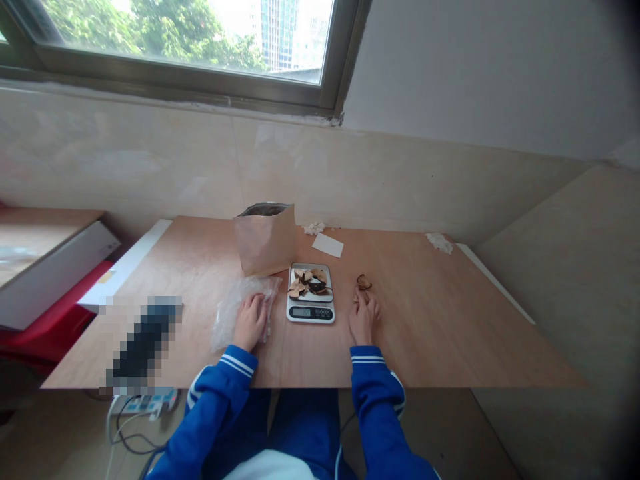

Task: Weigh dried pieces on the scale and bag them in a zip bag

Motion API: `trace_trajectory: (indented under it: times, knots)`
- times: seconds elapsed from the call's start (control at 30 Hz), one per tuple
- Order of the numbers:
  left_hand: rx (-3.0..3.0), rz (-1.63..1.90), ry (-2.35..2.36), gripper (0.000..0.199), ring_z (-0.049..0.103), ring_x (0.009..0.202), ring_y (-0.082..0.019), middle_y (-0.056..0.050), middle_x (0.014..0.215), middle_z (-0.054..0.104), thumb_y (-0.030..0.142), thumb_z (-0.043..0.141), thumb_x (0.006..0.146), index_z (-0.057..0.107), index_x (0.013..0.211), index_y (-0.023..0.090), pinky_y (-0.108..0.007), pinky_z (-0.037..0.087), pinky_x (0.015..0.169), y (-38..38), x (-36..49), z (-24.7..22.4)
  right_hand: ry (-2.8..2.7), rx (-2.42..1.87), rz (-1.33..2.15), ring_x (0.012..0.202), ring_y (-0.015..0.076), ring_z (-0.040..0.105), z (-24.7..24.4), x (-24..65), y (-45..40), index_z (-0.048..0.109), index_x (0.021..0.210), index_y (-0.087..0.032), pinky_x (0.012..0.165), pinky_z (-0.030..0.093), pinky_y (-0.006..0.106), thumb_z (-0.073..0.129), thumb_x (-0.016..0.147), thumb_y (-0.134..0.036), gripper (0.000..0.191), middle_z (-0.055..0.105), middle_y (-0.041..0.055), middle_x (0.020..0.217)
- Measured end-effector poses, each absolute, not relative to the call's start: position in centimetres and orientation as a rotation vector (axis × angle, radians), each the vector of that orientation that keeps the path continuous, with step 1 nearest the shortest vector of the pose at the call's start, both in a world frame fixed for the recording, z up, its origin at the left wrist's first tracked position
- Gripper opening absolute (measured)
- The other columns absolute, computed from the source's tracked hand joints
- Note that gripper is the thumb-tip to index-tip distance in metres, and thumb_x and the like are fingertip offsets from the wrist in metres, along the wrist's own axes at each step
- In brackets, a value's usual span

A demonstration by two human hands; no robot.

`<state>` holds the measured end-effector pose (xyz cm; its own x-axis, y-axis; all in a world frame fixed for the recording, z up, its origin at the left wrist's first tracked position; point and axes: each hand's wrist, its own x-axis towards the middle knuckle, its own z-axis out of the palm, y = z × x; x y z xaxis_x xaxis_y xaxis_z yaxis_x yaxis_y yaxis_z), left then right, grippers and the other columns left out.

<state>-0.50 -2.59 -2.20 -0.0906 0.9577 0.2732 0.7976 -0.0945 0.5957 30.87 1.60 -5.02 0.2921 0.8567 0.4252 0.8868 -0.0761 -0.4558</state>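
A white kitchen scale (311, 313) with a lit display stands between my hands. Several dried, curled brown slices (309, 283), dark at the edges, are heaped on its steel plate. My left hand (251, 321) lies on a pile of clear plastic zip bags (227, 315), its fingers resting loosely over them. To the right of the scale, my right hand (365, 317) is low over the table, fingertips closed at the near edge of a single dried slice (364, 282). The exact finger contact is too small to make out.
Behind the scale stands an open kraft paper pouch (265, 240). Near the wall are a white card (328, 245), a crumpled white tissue (314, 229) and another tissue (440, 243). A pixelated dark object (145, 343) lies at left; a power strip (150, 402) sits below the table edge.
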Motion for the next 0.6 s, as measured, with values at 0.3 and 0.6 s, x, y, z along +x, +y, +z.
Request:
trace_trajectory:
  times: [0.3,0.6]
  knots:
    - [2.029,0.875,2.005,0.04,0.057,0.11,-0.027,-0.015,0.123,0.055,0.019,0.046,0.085,0.053,0.124,0.015,-0.042,0.047,0.093,-5.3,-1.0,-0.8,-1.349,-1.737,-0.076,0.111,0.03,0.048,-3.9,31.1,1.2,0.063,0.117,-0.016,0.097,0.034,0.049,0.039,0.08,-0.016,0.044,0.055,0.016,0.117]
    - [1.711,1.091,1.952,0.023,0.057,0.062,-0.016,-0.003,0.076,0.056,0.031,0.045,0.087,0.063,0.092,0.019,-0.033,0.049,0.067,-6.9,-2.7,1.9,-1.41,-1.317,0.467,0.088,0.0218,0.061,0.6,22.0,-5.0,0.062,0.097,-0.02,0.079,0.048,0.035,0.04,0.094,-0.033,0.025,0.064,0.0095,0.093]
